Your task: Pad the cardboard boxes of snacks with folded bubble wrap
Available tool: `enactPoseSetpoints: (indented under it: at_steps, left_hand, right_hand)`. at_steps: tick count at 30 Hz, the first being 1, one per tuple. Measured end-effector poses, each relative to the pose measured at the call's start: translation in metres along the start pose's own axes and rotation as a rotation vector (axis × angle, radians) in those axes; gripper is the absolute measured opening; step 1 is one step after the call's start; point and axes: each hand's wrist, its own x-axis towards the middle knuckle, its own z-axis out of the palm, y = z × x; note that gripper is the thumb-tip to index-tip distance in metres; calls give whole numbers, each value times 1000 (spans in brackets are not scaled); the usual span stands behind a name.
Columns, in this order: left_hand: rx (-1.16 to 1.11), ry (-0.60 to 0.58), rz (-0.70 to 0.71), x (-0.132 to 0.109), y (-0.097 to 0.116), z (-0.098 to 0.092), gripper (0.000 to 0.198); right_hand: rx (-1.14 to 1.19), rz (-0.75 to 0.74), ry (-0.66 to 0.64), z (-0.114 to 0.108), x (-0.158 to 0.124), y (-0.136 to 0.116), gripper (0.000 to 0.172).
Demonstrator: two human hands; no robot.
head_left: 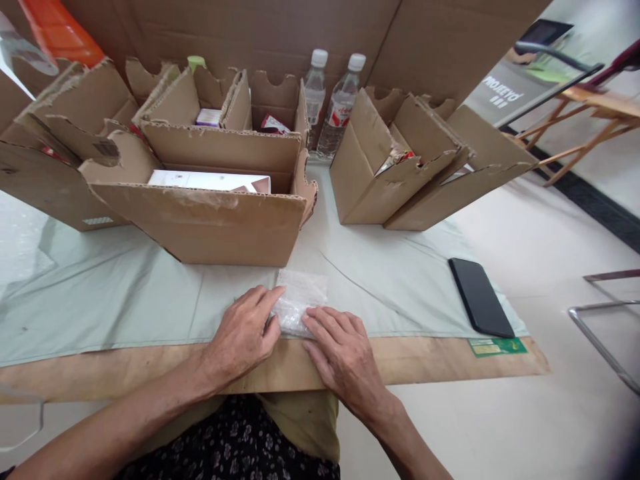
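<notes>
We are resting both hands on a small piece of bubble wrap [303, 290]. It is lying on a pale green cloth [150, 303], at the near side, close to the edge of the wooden table top [415, 360]. Our left hand [247, 327] is touching the left side of the wrap, with its thumb and first finger bending toward it. Our right hand [345, 350] is laying its fingers close together on the right side, and its thumb is sitting apart, by the near edge. We are not seeing under our fingers, so we cannot tell if either hand is pinching the wrap.

Just past the wrap, a wide cardboard box [235, 230] is standing, and a white box [200, 180] is lying inside it. More cardboard boxes [65, 190] are standing to the left, and an orange thing [65, 33] is showing behind them. Two plastic bottles [343, 100] with white caps are standing at the far side, in the gap between boxes. Slim brown boxes [353, 167] are standing on the right, and one is holding shiny packets [397, 160]. Nearer, on the right, a black phone [481, 297] is lying on the cloth, and a green card [515, 346] is peeking out beside its near end.
</notes>
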Motion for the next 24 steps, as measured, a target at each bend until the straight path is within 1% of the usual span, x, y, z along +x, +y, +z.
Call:
enactPoseSetpoints:
  at_steps: [3,5,9,12,13,15,17,19,21,22,24]
  left_hand:
    - [-13,19,32,-3,0,-4,38]
    - [-12,21,66,-8,0,-9,40]
    - [-10,-32,124,-15,0,-17,45]
    - [-101,-79,126,-12,-1,-16,33]
    - [-132,-92,108,-9,-2,-15,27]
    - [-155,-108,59,-1,-2,-11,18]
    - [-116,-104,18,6,-4,-7,15]
    - [-48,-83,-7,11,-5,-3,17]
    - [5,-56,-31,12,-5,0,21]
    - [18,-42,-41,12,-6,1,22]
    - [14,-25,-53,8,-6,2,23]
  right_hand:
    - [8,3,3,1,5,7,25]
    - [20,-7,17,-1,8,9,24]
    - [165,40,19,-9,11,11,22]
    - [260,129,-41,-13,11,11,22]
    - [249,159,-45,-13,12,11,22]
    - [170,207,-13,-12,15,14,22]
    - [78,221,16,-11,21,20,25]
    - [18,225,-23,-10,28,26,33]
    - [6,233,-109,-10,35,32,37]
    - [22,237,-150,-10,38,34,34]
    - [86,231,-187,-10,39,36,21]
